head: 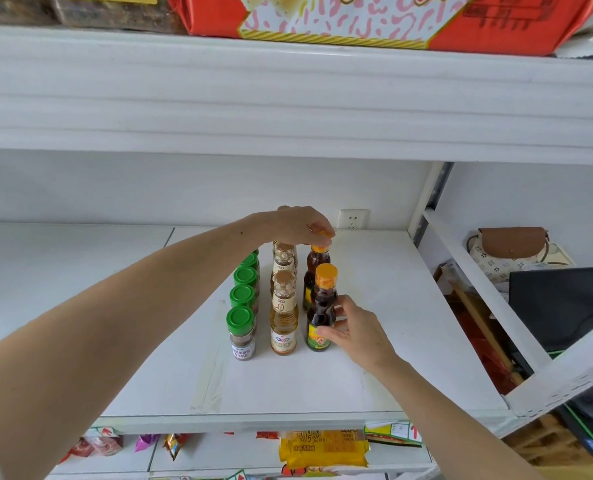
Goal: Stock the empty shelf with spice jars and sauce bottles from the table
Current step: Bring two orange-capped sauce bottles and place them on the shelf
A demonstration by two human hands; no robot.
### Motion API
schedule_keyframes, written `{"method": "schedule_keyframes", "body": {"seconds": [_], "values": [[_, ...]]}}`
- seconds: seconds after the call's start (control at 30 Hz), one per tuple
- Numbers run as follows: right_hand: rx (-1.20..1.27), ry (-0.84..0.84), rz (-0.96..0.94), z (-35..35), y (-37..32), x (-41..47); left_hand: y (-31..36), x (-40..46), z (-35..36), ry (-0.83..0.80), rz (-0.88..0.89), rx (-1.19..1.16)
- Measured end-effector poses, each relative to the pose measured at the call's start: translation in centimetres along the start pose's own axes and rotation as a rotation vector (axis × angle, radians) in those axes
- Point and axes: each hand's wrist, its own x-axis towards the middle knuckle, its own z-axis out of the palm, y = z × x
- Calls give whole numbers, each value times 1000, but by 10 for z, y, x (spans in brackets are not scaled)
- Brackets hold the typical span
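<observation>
Head view: shelf [374,341] holds three front-to-back rows: green-capped spice jars [241,332], pale sauce bottles [283,317], dark sauce bottles. Right hand [354,329] pinches the front dark bottle [321,313] at its waist, fingers curled round it, likely squaring it into the row. Left hand [303,225], arm stretched across, grips the rear dark bottle [317,268] by its orange cap, probably steadying it. Worktop not in view.
</observation>
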Motion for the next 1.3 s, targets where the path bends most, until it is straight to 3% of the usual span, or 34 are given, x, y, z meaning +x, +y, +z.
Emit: {"method": "schedule_keyframes", "body": {"seconds": [0.2,0.33,0.5,0.6,0.9,1.3], "values": [[13,-12,29,-5,-4,-1,-3,-9,1,38,-43,-214],[150,64,43,-17,-6,-6,-2,-24,-3,184,-52,-361],[209,192,-69,-35,-8,-11,4,-49,1,308,-84,-536],[250,290,-162,-42,-12,-17,10,-64,10,482,-95,-636],[287,466,-431,-39,-36,-58,42,-136,51,1071,-186,-444],[418,326,-746,24,-99,-140,70,-284,155,1230,-412,-286]]}}
